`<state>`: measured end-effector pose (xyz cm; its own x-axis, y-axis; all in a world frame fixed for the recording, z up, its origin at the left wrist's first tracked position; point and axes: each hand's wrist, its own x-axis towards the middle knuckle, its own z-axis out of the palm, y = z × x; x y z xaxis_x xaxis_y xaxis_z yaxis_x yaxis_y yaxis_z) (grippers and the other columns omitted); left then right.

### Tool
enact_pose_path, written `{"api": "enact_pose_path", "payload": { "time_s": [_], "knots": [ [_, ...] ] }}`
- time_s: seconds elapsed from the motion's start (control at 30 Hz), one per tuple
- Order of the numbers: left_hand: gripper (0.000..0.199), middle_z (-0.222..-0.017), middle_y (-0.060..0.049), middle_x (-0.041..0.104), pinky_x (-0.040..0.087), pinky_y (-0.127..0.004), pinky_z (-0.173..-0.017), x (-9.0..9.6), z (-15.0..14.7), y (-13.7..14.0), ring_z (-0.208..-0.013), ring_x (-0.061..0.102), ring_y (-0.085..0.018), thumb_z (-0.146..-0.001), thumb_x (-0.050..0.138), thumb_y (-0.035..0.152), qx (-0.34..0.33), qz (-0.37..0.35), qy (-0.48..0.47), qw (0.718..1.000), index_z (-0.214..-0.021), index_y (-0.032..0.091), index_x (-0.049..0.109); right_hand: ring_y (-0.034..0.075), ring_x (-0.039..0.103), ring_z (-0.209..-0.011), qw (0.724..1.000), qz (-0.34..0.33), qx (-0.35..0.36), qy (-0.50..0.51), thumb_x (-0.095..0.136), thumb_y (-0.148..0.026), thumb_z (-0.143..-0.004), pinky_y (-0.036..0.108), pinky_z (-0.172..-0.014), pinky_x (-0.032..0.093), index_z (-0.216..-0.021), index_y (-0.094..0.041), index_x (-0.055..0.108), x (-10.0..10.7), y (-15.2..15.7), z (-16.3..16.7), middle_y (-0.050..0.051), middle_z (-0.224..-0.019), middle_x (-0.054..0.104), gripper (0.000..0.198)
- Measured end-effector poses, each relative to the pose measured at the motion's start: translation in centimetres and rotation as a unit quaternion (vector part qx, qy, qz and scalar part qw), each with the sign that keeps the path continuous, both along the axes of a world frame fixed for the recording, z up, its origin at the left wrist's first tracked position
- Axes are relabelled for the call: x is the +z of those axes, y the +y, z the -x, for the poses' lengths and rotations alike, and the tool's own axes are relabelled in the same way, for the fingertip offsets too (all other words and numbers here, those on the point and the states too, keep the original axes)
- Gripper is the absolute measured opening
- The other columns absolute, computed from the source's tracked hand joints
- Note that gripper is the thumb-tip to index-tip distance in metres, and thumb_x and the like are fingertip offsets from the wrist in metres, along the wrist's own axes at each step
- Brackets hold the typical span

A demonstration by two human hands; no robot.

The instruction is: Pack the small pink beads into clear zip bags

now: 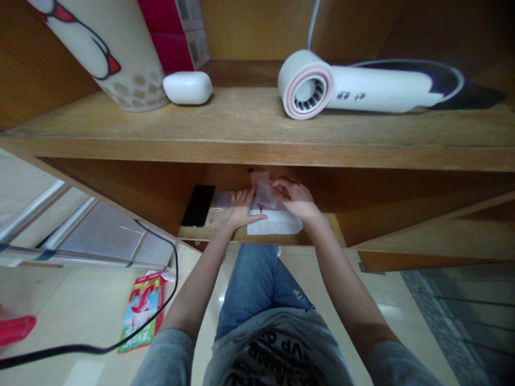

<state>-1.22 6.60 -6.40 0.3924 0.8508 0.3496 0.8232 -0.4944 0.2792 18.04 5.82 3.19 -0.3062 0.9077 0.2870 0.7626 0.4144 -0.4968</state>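
Observation:
On the lower shelf, my left hand point(242, 210) lies flat with its fingers spread, touching a sheet of white paper point(277, 222). My right hand point(295, 197) has its fingers closed in a pinch on the edge of a small clear plastic bag point(266, 194). Below that bag a small reddish item point(260, 208) shows against the paper, too small to name. Another clear plastic packet point(222, 200) rests just left of my left hand. Farther left lies a black phone point(198, 206), screen up.
Above, the wooden shelf point(241, 131) bears a white hair dryer point(362, 88), a white earbud case point(188, 88), a large patterned cup point(116, 59) and a magenta box point(177, 37). A black cable point(140, 327) crosses the lower left, over a colourful package point(140, 308) on the floor.

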Motion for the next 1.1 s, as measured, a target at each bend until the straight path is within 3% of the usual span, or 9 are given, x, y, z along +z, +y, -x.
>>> {"api": "enact_pose_path", "payload": {
  "time_s": [0.23,0.4,0.5,0.6,0.67,0.77,0.9,1.1],
  "knots": [
    [0.081,-0.121,-0.014,0.05,0.031,-0.042,-0.092,0.8,0.3,-0.3,-0.108,0.044,-0.03,-0.068,0.056,0.062,-0.011,-0.009,-0.036,0.999,-0.131,0.015,0.037,0.014,0.059,-0.066,0.994,0.052,0.005,0.095,0.044,-0.034,-0.086,0.024,-0.063,0.041,-0.09,-0.021,0.06,-1.3,-0.9,-0.6,0.002,-0.081,0.066,0.021],
    [0.042,-0.108,-0.008,0.059,0.036,-0.036,-0.089,2.6,-0.7,-0.9,-0.102,0.049,-0.023,-0.076,0.055,0.05,-0.03,0.012,-0.169,0.985,-0.103,0.018,0.06,0.011,0.057,-0.051,0.981,0.085,0.01,0.173,0.044,-0.035,-0.085,0.023,-0.059,0.043,-0.09,-0.02,0.058,-2.2,-1.5,-1.0,0.0,-0.072,0.064,0.021],
    [0.031,-0.091,-0.006,0.064,0.042,-0.03,-0.078,3.3,-2.0,-1.8,-0.087,0.056,-0.019,-0.083,0.048,0.043,-0.051,0.073,-0.281,0.956,-0.088,0.017,0.064,0.01,0.059,-0.054,0.959,0.108,0.0,0.261,0.046,-0.036,-0.083,0.022,-0.054,0.045,-0.094,-0.021,0.055,-3.2,-2.0,-0.7,0.002,-0.087,0.065,0.021],
    [0.032,-0.076,-0.004,0.065,0.045,-0.027,-0.066,3.4,-3.1,-2.9,-0.072,0.058,-0.017,-0.084,0.046,0.041,-0.053,0.136,-0.369,0.918,-0.077,0.016,0.065,0.012,0.064,-0.062,0.91,0.158,-0.029,0.382,0.051,-0.039,-0.079,0.02,-0.045,0.045,-0.114,-0.026,0.043,-4.2,-2.9,-0.2,0.005,-0.105,0.061,0.039],
    [0.031,-0.075,-0.004,0.066,0.045,-0.026,-0.062,3.2,-3.6,-3.5,-0.068,0.058,-0.016,-0.082,0.049,0.041,-0.035,0.16,-0.413,0.896,-0.077,0.016,0.066,0.014,0.066,-0.068,0.873,0.197,-0.04,0.444,0.054,-0.042,-0.077,0.019,-0.045,0.048,-0.123,-0.029,0.033,-4.7,-3.8,0.1,0.005,-0.108,0.059,0.052],
    [0.028,-0.076,-0.005,0.067,0.046,-0.025,-0.061,3.1,-3.8,-4.1,-0.069,0.059,-0.016,-0.08,0.053,0.041,-0.007,0.178,-0.438,0.881,-0.079,0.016,0.067,0.016,0.067,-0.075,0.838,0.238,-0.04,0.489,0.053,-0.045,-0.077,0.023,-0.052,0.053,-0.118,-0.027,0.038,-5.3,-4.9,0.3,0.006,-0.109,0.057,0.047],
    [0.028,-0.074,-0.004,0.065,0.047,-0.023,-0.055,3.1,-3.7,-4.6,-0.066,0.059,-0.015,-0.079,0.054,0.042,-0.014,0.219,-0.453,0.864,-0.079,0.016,0.066,0.019,0.065,-0.084,0.829,0.242,-0.039,0.503,0.051,-0.048,-0.079,0.026,-0.058,0.056,-0.102,-0.022,0.048,-5.8,-5.6,0.4,0.006,-0.106,0.057,0.034],
    [0.028,-0.077,-0.002,0.063,0.053,-0.029,-0.067,2.5,-3.8,-4.9,-0.071,0.06,-0.014,-0.075,0.058,0.044,-0.026,0.271,-0.553,0.788,-0.077,0.016,0.063,0.019,0.065,-0.082,0.849,0.198,-0.063,0.487,0.048,-0.052,-0.079,0.029,-0.06,0.057,-0.093,-0.022,0.053,-5.5,-5.4,0.8,0.004,-0.093,0.062,0.033]
  ]
}}
